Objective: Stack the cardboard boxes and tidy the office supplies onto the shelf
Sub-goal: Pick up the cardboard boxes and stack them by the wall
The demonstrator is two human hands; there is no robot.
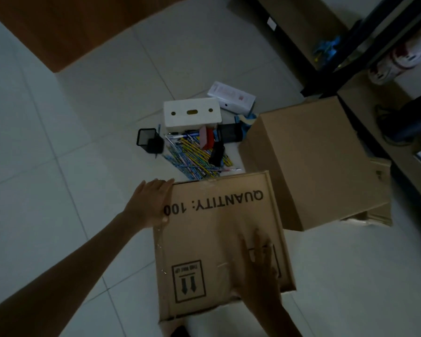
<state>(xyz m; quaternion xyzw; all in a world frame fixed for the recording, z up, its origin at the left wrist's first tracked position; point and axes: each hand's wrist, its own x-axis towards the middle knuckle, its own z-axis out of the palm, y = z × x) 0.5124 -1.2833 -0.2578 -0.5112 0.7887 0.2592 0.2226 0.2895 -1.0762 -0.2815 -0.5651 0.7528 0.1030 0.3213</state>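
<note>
1. Your grip on the printed cardboard box (pixel 219 242) is two-handed and loose: your left hand (pixel 148 203) lies open and flat against its far left corner, fingers spread along the edge, and your right hand (pixel 260 268) rests open on the near right part of its face, blurred. Neither hand closes around anything; they press the panels rather than clasp them.
2. That box sits close in front of you on the tiled floor (pixel 58 166), tilted toward you.
3. Risk, as a judgement: with flat palms only, the box may slip or swing when you lift it, because nothing hooks under its bottom edge.
4. A second risk: the loose pencils (pixel 197 154) lie just beyond its far edge, so pushing the box forward may scatter them or knock the black mesh pen cup (pixel 149 140).
5. The plain cardboard box (pixel 311 164) stands just to the right, near the dark shelf (pixel 350 45); a careless swing may bump it.
6. The printed box looks brown and worn, with clear tape along its seams, the words "QUANTITY: 100" upside down to you, and a this-way-up arrow mark pointing toward you.
7. A white box (pixel 192 114) sits behind the pencils.
</note>
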